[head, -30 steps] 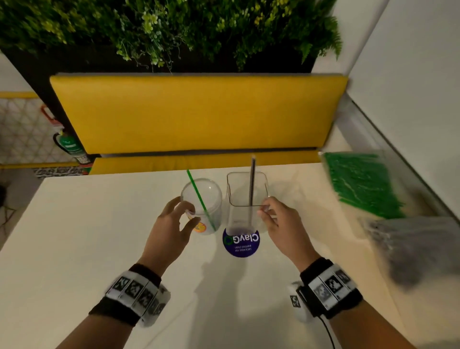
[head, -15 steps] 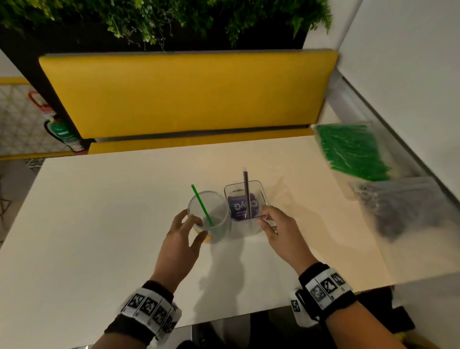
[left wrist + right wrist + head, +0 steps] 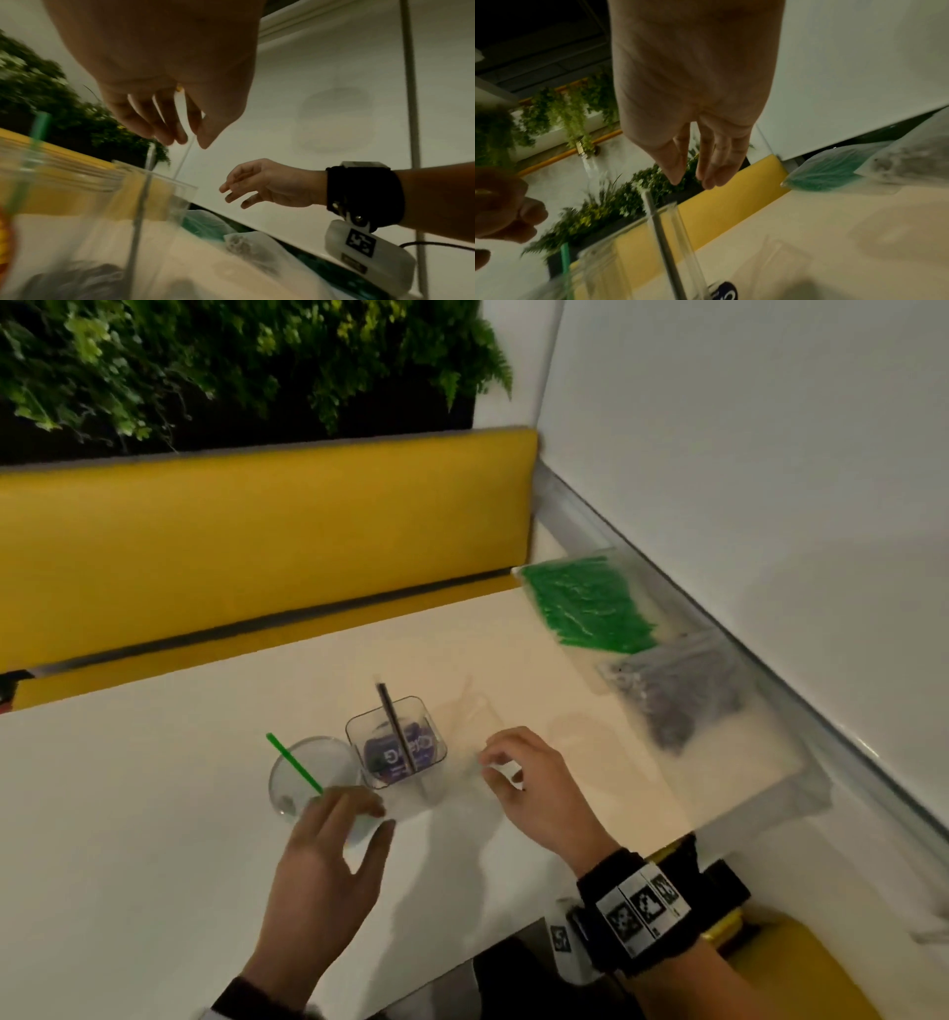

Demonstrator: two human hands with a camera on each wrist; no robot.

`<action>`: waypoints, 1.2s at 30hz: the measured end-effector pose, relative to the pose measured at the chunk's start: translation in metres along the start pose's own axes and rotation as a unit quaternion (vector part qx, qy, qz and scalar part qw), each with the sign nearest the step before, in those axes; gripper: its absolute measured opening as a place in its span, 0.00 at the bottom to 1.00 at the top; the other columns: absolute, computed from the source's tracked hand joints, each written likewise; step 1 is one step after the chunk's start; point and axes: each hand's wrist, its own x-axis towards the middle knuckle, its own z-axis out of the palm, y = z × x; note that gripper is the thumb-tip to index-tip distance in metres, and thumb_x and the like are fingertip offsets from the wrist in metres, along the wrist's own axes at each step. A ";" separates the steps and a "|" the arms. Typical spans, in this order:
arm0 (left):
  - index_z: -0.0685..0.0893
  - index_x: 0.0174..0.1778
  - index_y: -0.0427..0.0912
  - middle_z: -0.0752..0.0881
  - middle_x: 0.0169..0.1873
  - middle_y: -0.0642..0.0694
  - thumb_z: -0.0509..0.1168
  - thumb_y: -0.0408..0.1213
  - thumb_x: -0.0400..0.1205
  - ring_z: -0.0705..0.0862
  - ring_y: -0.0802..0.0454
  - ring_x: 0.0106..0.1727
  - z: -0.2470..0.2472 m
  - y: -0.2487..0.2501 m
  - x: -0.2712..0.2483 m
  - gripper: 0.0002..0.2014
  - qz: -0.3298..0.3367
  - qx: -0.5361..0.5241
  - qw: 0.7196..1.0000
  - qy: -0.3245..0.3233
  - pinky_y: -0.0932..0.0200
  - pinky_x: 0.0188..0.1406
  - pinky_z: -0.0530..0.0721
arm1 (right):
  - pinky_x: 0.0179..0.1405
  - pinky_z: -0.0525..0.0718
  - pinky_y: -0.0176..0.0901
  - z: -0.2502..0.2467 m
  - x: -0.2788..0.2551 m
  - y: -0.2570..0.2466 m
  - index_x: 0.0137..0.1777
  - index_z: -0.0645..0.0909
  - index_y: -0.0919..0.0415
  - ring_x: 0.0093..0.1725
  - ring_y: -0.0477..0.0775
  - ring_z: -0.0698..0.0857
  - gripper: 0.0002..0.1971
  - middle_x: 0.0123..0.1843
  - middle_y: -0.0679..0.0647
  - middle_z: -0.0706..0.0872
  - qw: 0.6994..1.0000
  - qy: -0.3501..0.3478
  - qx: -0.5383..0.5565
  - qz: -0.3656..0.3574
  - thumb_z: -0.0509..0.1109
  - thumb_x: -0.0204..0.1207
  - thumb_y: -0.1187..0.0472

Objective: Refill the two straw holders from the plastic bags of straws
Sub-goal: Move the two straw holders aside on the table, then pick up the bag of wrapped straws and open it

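Round holder (image 3: 313, 775) and square holder (image 3: 398, 742) stand touching mid-counter (image 3: 154, 814). Both bags (image 3: 590, 603) lie along the counter's right edge. Left hand (image 3: 328, 860) and right hand (image 3: 534, 788) hover with loose, empty grip.

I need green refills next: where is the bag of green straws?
In the head view, the bag of green straws lies at the table's far right corner against the wall, just beyond the bag of grey straws.

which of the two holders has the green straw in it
The round clear cup, the left of the two, beside the left hand. The square holder next to it has a dark straw instead.
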 end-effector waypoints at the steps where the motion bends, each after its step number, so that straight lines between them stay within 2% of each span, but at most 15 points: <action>1: 0.83 0.47 0.52 0.85 0.47 0.59 0.72 0.40 0.79 0.85 0.58 0.49 0.008 0.006 0.006 0.05 0.006 -0.024 0.999 -0.031 0.57 0.50 0.84 | 0.47 0.83 0.34 -0.007 -0.003 0.003 0.48 0.84 0.52 0.51 0.44 0.86 0.06 0.54 0.42 0.84 1.000 0.002 0.008 0.006 0.72 0.81 0.65; 5: 0.80 0.42 0.57 0.86 0.41 0.62 0.74 0.36 0.81 0.85 0.62 0.46 0.053 0.029 0.032 0.11 0.028 -0.058 0.978 -0.199 0.66 0.44 0.82 | 0.43 0.83 0.32 -0.040 -0.024 0.051 0.50 0.84 0.52 0.46 0.43 0.88 0.05 0.50 0.42 0.87 0.993 0.071 0.019 0.089 0.75 0.79 0.62; 7: 0.79 0.42 0.57 0.86 0.41 0.62 0.71 0.39 0.83 0.86 0.62 0.45 0.081 0.040 0.044 0.09 0.039 -0.055 0.959 -0.275 0.63 0.44 0.83 | 0.45 0.81 0.32 -0.064 -0.039 0.099 0.54 0.83 0.54 0.46 0.45 0.87 0.06 0.53 0.48 0.88 0.966 0.162 -0.009 0.201 0.76 0.79 0.61; 9: 0.78 0.43 0.58 0.86 0.41 0.62 0.69 0.42 0.83 0.86 0.63 0.44 0.112 0.050 0.053 0.07 0.041 -0.035 0.942 -0.330 0.59 0.46 0.85 | 0.53 0.81 0.41 -0.093 -0.060 0.151 0.62 0.82 0.61 0.54 0.56 0.86 0.12 0.62 0.59 0.85 0.902 0.254 -0.026 0.347 0.75 0.80 0.61; 11: 0.78 0.44 0.59 0.86 0.42 0.64 0.67 0.46 0.83 0.84 0.66 0.44 0.143 0.063 0.061 0.05 0.047 -0.014 0.925 -0.378 0.61 0.48 0.85 | 0.67 0.78 0.54 -0.123 -0.085 0.196 0.72 0.75 0.67 0.68 0.70 0.79 0.23 0.73 0.69 0.75 0.809 0.318 -0.001 0.494 0.74 0.82 0.58; 13: 0.78 0.46 0.58 0.86 0.42 0.64 0.66 0.48 0.84 0.83 0.67 0.45 0.172 0.079 0.069 0.04 0.071 0.004 0.906 -0.417 0.64 0.46 0.84 | 0.72 0.74 0.63 -0.148 -0.109 0.238 0.78 0.68 0.70 0.74 0.75 0.73 0.32 0.77 0.73 0.70 0.713 0.340 0.067 0.609 0.71 0.83 0.50; 15: 0.77 0.47 0.57 0.85 0.43 0.63 0.65 0.49 0.84 0.83 0.67 0.46 0.197 0.096 0.078 0.03 0.100 0.013 0.885 -0.455 0.67 0.45 0.82 | 0.58 0.80 0.60 -0.159 -0.127 0.275 0.80 0.67 0.72 0.65 0.72 0.80 0.37 0.69 0.69 0.78 0.648 0.359 0.222 0.634 0.69 0.84 0.43; 17: 0.76 0.48 0.57 0.85 0.45 0.61 0.63 0.49 0.85 0.83 0.66 0.46 0.216 0.110 0.086 0.03 0.123 0.010 0.865 -0.487 0.67 0.45 0.82 | 0.45 0.80 0.54 -0.161 -0.133 0.296 0.76 0.73 0.66 0.49 0.64 0.83 0.33 0.55 0.61 0.83 0.617 0.350 0.375 0.597 0.67 0.84 0.39; 18: 0.76 0.48 0.56 0.85 0.45 0.61 0.63 0.49 0.85 0.83 0.65 0.47 0.224 0.116 0.089 0.03 0.129 0.010 0.857 -0.498 0.66 0.46 0.82 | 0.47 0.81 0.56 -0.160 -0.132 0.301 0.73 0.73 0.61 0.48 0.62 0.84 0.28 0.53 0.60 0.84 0.618 0.333 0.409 0.584 0.66 0.84 0.40; 20: 0.76 0.49 0.56 0.85 0.46 0.60 0.63 0.48 0.85 0.83 0.64 0.47 0.237 0.127 0.096 0.03 0.137 0.018 0.851 -0.507 0.62 0.48 0.83 | 0.49 0.82 0.54 -0.160 -0.123 0.308 0.71 0.75 0.65 0.48 0.61 0.85 0.23 0.54 0.60 0.85 0.635 0.320 0.412 0.569 0.67 0.86 0.47; 23: 0.76 0.48 0.57 0.85 0.46 0.60 0.63 0.47 0.84 0.84 0.63 0.47 0.253 0.137 0.105 0.02 0.141 0.021 0.853 -0.502 0.56 0.51 0.85 | 0.43 0.84 0.51 -0.163 -0.108 0.311 0.71 0.77 0.72 0.48 0.62 0.85 0.22 0.61 0.67 0.85 0.638 0.358 0.408 0.546 0.69 0.87 0.56; 28: 0.76 0.48 0.57 0.85 0.45 0.61 0.64 0.46 0.84 0.84 0.63 0.46 0.262 0.150 0.119 0.02 0.152 0.006 0.867 -0.474 0.55 0.50 0.86 | 0.53 0.87 0.56 -0.186 -0.098 0.277 0.61 0.81 0.69 0.53 0.67 0.88 0.12 0.63 0.74 0.87 0.656 0.429 0.397 0.478 0.70 0.85 0.59; 31: 0.77 0.48 0.56 0.85 0.44 0.61 0.65 0.46 0.84 0.85 0.62 0.47 0.254 0.161 0.126 0.03 0.154 -0.024 0.881 -0.447 0.58 0.47 0.85 | 0.44 0.88 0.50 -0.218 -0.085 0.223 0.59 0.82 0.66 0.52 0.65 0.90 0.09 0.51 0.60 0.92 0.753 0.430 0.334 0.369 0.69 0.86 0.61; 34: 0.79 0.47 0.56 0.85 0.45 0.61 0.68 0.45 0.84 0.85 0.64 0.48 0.238 0.179 0.135 0.04 0.174 -0.072 0.900 -0.392 0.63 0.47 0.83 | 0.45 0.91 0.49 -0.252 -0.063 0.157 0.61 0.82 0.65 0.50 0.60 0.92 0.08 0.50 0.57 0.92 0.851 0.365 0.280 0.253 0.69 0.86 0.64; 36: 0.80 0.50 0.57 0.84 0.48 0.62 0.70 0.45 0.83 0.84 0.64 0.50 0.222 0.194 0.146 0.05 0.192 -0.107 0.914 -0.342 0.63 0.49 0.82 | 0.41 0.89 0.48 -0.272 -0.046 0.115 0.54 0.81 0.66 0.45 0.56 0.90 0.06 0.44 0.58 0.90 0.911 0.299 0.216 0.184 0.71 0.84 0.63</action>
